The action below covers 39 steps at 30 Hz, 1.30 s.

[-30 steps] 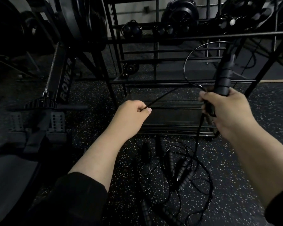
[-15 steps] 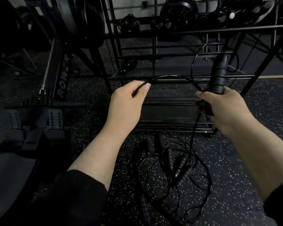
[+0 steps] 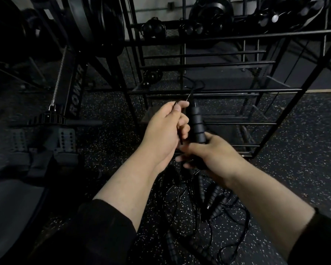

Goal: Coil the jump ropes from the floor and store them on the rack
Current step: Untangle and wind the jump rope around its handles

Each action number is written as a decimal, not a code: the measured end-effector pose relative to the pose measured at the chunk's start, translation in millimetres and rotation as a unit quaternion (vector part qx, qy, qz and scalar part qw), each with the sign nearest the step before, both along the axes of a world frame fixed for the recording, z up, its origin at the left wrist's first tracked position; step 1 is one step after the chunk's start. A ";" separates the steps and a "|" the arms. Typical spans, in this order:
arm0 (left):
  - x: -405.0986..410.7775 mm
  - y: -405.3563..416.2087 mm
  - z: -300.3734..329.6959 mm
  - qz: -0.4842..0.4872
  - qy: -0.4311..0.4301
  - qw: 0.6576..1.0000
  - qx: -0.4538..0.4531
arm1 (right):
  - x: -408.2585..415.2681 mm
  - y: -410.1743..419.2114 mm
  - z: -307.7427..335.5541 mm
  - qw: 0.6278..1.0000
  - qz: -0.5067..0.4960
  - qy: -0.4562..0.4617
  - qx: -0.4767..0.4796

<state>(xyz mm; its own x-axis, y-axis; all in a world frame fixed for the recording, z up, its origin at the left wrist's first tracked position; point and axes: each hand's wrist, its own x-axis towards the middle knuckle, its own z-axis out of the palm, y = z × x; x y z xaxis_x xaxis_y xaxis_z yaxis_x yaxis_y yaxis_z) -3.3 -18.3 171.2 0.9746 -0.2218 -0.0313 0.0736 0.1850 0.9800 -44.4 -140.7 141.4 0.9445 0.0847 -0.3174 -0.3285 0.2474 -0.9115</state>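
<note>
My right hand (image 3: pixel 212 157) grips the lower end of a black ribbed jump rope handle (image 3: pixel 197 127), which stands upright in front of the rack. Right beside it, my left hand (image 3: pixel 166 129) pinches the thin black cord (image 3: pixel 189 94) of that rope between thumb and fingers. The cord loops up just above both hands. A tangle of other jump ropes (image 3: pixel 208 205) with ribbed handles lies on the speckled floor below my hands. The black metal rack (image 3: pixel 218 92) stands directly ahead, its low shelves open toward me.
A rowing machine (image 3: pixel 73 96) with footplates sits on the floor to the left. Weight plates (image 3: pixel 96 22) and dumbbells (image 3: pixel 153 28) are stored behind and above the rack. Speckled rubber floor (image 3: pixel 294 142) spreads to the right of the rack's slanted leg.
My left hand has moved right and up with the cord until it is against the handle. My right hand has dropped lower and toward the middle, shrinking the cord loop.
</note>
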 end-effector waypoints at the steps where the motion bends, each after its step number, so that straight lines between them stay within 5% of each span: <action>1: -0.3 -0.1 0.2 -0.005 -0.007 1.000 0.001 | -0.9 2.9 0.7 1.000 0.001 -0.005 -0.002; 5: 1.3 4.2 -1.1 -0.006 -0.051 0.996 0.077 | 1.6 -1.0 7.7 0.996 -0.062 -0.050 -0.049; 10: 1.9 9.1 -2.0 -0.046 -0.010 0.997 0.061 | 4.3 -10.3 19.6 0.986 -0.124 -0.095 -0.063; 13: 5.4 9.7 -13.7 -0.052 -0.021 0.987 0.149 | 4.7 -15.0 25.8 0.986 -0.132 -0.095 -0.025; 19: -2.1 3.8 -34.9 -0.198 -0.054 0.885 0.418 | 7.3 -27.5 41.9 0.981 -0.155 -0.105 0.044; 22: -4.2 3.8 -39.0 -0.177 -0.096 0.849 0.488 | 9.1 -35.1 45.7 0.977 -0.170 -0.107 0.073; 31: 3.9 2.8 -30.5 -0.024 -0.110 0.925 0.362 | 10.0 -35.7 17.0 0.989 -0.138 -0.022 -0.037; 39: 5.5 -0.4 -15.2 0.023 -0.098 0.973 0.209 | -2.4 -6.5 -9.2 0.996 0.015 0.035 -0.076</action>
